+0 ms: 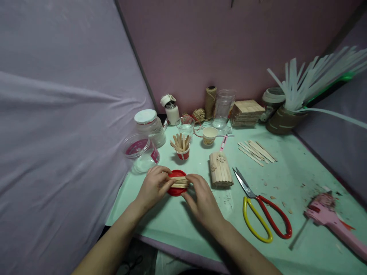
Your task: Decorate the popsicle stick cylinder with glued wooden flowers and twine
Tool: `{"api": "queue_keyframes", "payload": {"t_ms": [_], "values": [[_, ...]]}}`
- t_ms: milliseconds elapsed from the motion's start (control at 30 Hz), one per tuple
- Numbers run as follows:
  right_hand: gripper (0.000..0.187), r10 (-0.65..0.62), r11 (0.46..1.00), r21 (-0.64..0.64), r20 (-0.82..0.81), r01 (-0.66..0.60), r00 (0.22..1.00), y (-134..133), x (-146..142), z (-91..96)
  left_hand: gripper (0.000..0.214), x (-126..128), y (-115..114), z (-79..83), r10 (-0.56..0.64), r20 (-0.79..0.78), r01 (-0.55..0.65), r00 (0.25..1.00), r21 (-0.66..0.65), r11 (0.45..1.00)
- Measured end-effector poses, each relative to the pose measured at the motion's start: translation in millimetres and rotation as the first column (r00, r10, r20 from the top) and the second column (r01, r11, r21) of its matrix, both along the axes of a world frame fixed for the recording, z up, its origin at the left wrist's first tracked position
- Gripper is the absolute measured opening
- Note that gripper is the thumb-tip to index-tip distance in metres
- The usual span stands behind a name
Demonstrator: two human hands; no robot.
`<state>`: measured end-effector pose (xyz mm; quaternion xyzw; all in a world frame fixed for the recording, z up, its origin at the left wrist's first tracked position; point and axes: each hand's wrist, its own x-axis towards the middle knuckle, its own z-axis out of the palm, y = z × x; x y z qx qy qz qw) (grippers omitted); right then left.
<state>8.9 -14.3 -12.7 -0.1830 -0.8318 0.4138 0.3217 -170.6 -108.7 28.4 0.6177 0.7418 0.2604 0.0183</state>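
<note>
Several wooden craft sticks (180, 182) lie side by side across a round red lid (176, 193) near the table's front edge. My left hand (154, 186) pinches their left ends between thumb and fingers. At their right ends are the curled fingers of my right hand (203, 198), with its thumb low by the lid's rim. To the right stands a small box-like piece made of craft sticks (221, 170), with wooden flower shapes on it. Behind the lid, a small red and white paper cup (183, 154) holds upright craft sticks.
Open scissors (252, 196) and a pink glue gun (327, 215) lie on the right. Loose craft sticks (257, 152) are spread behind the scissors. Clear jars (140, 152) stand at left. A pot of white glue sticks (286, 118), twine (211, 103) and stacked wooden panels (247, 114) line the back.
</note>
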Motion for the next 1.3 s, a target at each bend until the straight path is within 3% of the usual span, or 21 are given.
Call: {"api": "queue_keyframes", "payload": {"t_ms": [100, 200, 300, 400, 467, 533, 700, 833, 933, 1033, 1100, 1167, 1233, 1300], "values": [[0.030, 0.063, 0.998, -0.003, -0.044, -0.064, 0.997, -1, 13, 6.5, 0.014, 5, 4, -5.3, 0.048, -0.012, -0.048, 0.999, 0.005, 0.999], [0.023, 0.061, 0.998, 0.002, -0.054, -0.061, 0.997, 2, 27, 10.4, 0.023, 6, 6, -5.0, 0.064, 0.058, -0.064, 0.996, -0.005, 0.998], [0.018, 0.053, 0.999, 0.008, -0.047, -0.053, 0.997, 6, 40, 14.0, 0.018, 5, 9, 4.2, 0.127, 0.063, -0.124, 0.990, -0.040, 0.991], [0.015, 0.061, 0.998, -0.002, -0.039, -0.061, 0.997, 10, 52, 18.6, 0.022, 2, 23, 20.8, 0.206, 0.002, -0.206, 0.978, 0.045, 0.977], [0.013, 0.065, 0.998, -0.016, -0.044, -0.066, 0.997, 13, 57, 21.6, 0.012, -3, 42, 33.6, 0.207, -0.020, -0.203, 0.978, 0.131, 0.970], [0.012, 0.063, 0.998, -0.029, -0.052, -0.064, 0.997, 15, 60, 24.0, 0.032, -11, 70, 44.2, 0.194, -0.035, -0.188, 0.980, 0.132, 0.973], [0.011, 0.043, 0.997, -0.061, -0.039, -0.046, 0.998, 20, 65, 24.3, 0.035, -31, 143, 50.6, 0.063, -0.149, -0.066, 0.987, -0.012, 0.998], [0.011, 0.006, 0.996, -0.092, -0.029, -0.009, 1.000, 24, 70, 19.4, 0.008, -39, 168, 52.6, -0.011, -0.171, -0.010, 0.985, -0.123, 0.992], [0.011, -0.002, 0.995, -0.104, -0.022, 0.000, 1.000, 27, 74, 17.8, 0.007, -45, 166, 67.3, -0.041, -0.088, 0.034, 0.995, -0.077, 0.996], [0.010, 0.003, 0.995, -0.100, -0.025, -0.006, 1.000, 30, 75, 19.6, 0.010, -49, 161, 86.9, -0.014, 0.150, 0.008, 0.989, 0.041, 0.999], [0.010, 0.009, 0.996, -0.093, -0.034, -0.012, 0.999, 31, 76, 21.1, 0.011, -50, 159, 95.2, 0.052, 0.408, -0.087, 0.912, 0.066, 0.994], [0.010, 0.019, 0.996, -0.088, -0.038, -0.022, 0.999, 30, 77, 21.8, 0.013, -51, 159, 97.2, 0.106, 0.605, -0.167, 0.789, 0.045, 0.985], [0.010, 0.022, 0.996, -0.087, -0.036, -0.025, 0.999, 29, 80, 21.8, 0.014, -52, 159, 94.8, 0.121, 0.686, -0.203, 0.718, 0.041, 0.978], [0.010, 0.018, 0.996, -0.085, -0.026, -0.020, 1.000, 27, 84, 21.8, 0.015, -52, 159, 91.5, 0.127, 0.684, -0.243, 0.718, 0.075, 0.967]]}}
